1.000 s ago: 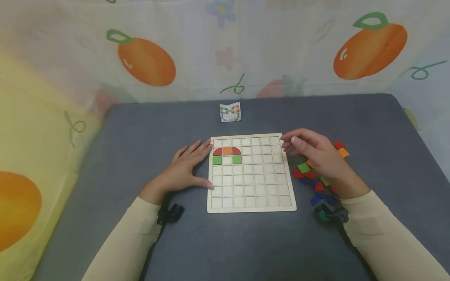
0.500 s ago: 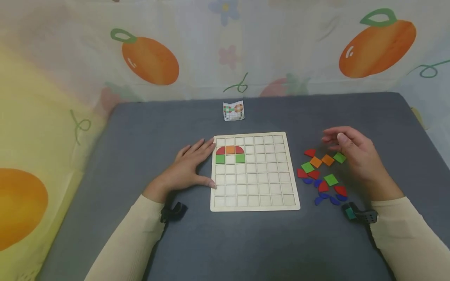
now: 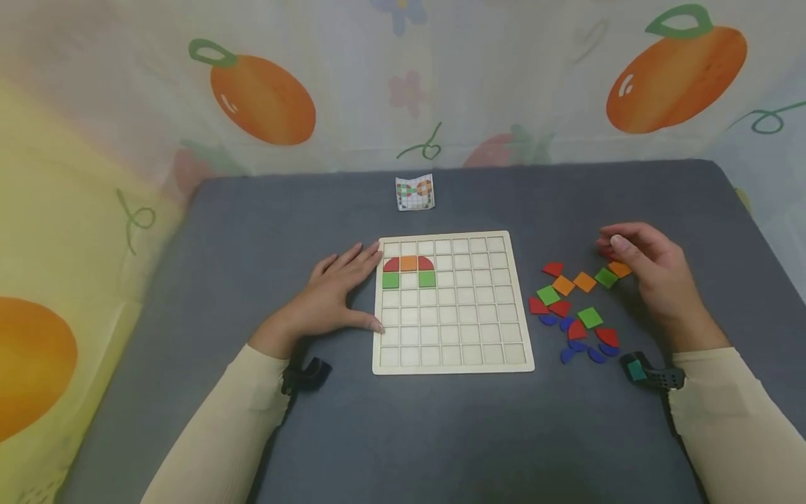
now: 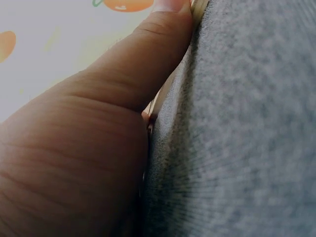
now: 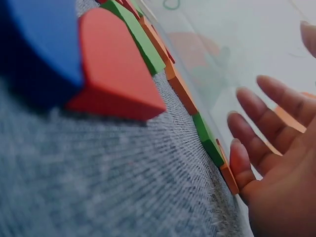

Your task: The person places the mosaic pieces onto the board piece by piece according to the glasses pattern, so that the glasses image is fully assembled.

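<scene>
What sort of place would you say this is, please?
Probably an indoor tabletop puzzle or play spot: a gray table, a wooden grid board with loose colored pieces beside it, and a fruit-print cloth hanging behind.

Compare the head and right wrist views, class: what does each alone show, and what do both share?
Only the head view shows the left hand resting at the edge of the grid board and the small printed card beyond it.

Only the right wrist view shows the palm side of the right hand and, close up, the thick side of a red piece.

Both show that hand, coloured pieces, grey cloth and patterned backdrop.
</scene>
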A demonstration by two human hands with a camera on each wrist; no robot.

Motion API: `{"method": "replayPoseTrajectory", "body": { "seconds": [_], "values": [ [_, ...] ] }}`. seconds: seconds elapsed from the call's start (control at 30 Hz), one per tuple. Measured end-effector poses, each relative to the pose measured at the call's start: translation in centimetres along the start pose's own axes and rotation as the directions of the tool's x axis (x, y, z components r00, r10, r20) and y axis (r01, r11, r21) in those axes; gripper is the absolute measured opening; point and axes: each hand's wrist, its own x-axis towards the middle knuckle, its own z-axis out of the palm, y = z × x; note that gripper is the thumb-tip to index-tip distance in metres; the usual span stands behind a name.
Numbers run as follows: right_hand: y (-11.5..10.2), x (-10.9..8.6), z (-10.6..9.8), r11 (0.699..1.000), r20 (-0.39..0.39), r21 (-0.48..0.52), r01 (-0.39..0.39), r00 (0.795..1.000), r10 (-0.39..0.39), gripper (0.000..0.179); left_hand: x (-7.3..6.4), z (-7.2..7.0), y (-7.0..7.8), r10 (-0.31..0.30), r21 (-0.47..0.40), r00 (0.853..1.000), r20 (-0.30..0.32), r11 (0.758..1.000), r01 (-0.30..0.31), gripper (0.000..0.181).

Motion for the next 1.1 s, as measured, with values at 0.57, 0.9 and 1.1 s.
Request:
{"method": "replayPoseTrajectory", "body": {
  "seconds": [0.57,0.9,1.1],
  "values": [
    [0.0,0.7,2.0,0.838,0.203,-0.544,0.051,0.976,0.073,0.042,0.0,-0.3,-0.1,0.0,-0.014,1.0,-0.007,1.0,0.0,0.128],
    [-0.8,0.4,3.7,0.804,0.189,-0.592,0.057,0.979,0.07,0.024,0.0,-0.2,-0.1,0.003,-0.015,1.0,-0.002,1.0,-0.003,0.13],
    [-0.8,0.1,4.0,0.82,0.174,-0.569,0.064,0.984,0.044,0.016,0.1,0.0,0.0,-0.003,-0.012,1.0,0.001,1.0,0.003,0.13]
  ]
}}
